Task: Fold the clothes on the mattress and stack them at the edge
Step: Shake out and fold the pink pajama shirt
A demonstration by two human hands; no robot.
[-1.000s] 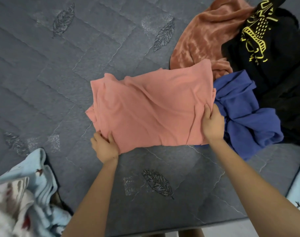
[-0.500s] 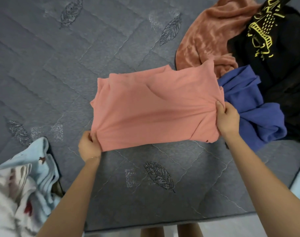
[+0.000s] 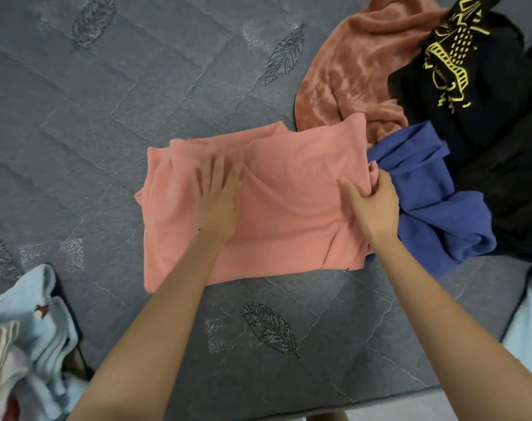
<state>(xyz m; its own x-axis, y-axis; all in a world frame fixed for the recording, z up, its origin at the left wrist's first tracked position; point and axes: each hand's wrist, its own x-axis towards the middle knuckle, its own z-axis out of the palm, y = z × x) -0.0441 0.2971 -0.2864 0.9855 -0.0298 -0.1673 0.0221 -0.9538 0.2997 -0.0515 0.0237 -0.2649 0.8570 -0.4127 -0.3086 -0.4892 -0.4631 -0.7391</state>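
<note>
1. lower left corner of the frame: a crumpled light blue cloth (image 3: 31, 323) with small dark motifs lies at the near edge of the mattress, with white patterned fabric bunched against it.
2. a grey quilted mattress (image 3: 76, 132) stitched with leaf shapes fills most of the frame.
3. centre: a pink garment (image 3: 289, 208), folded into a rough rectangle, lies flat on the mattress.
4. the left hand (image 3: 219, 202) rests palm down on the left half of the pink garment, fingers straight and spread, gripping nothing; it is slightly blurred.
5. the right hand (image 3: 375, 205) grips the pink garment's right edge, thumb on top and fingers curled round a bunched fold.
6. upper right: a fuzzy rust-brown garment (image 3: 349, 65) lies heaped, touching the pink garment's far right corner.
7. right of centre: a crumpled blue garment (image 3: 434, 214) lies against the pink garment's right edge.
8. far right: a black garment (image 3: 471, 101) with a yellow print lies piled beside the rust-brown and blue ones.
9. lower right edge: a strip of pale blue fabric (image 3: 528, 323).
</note>
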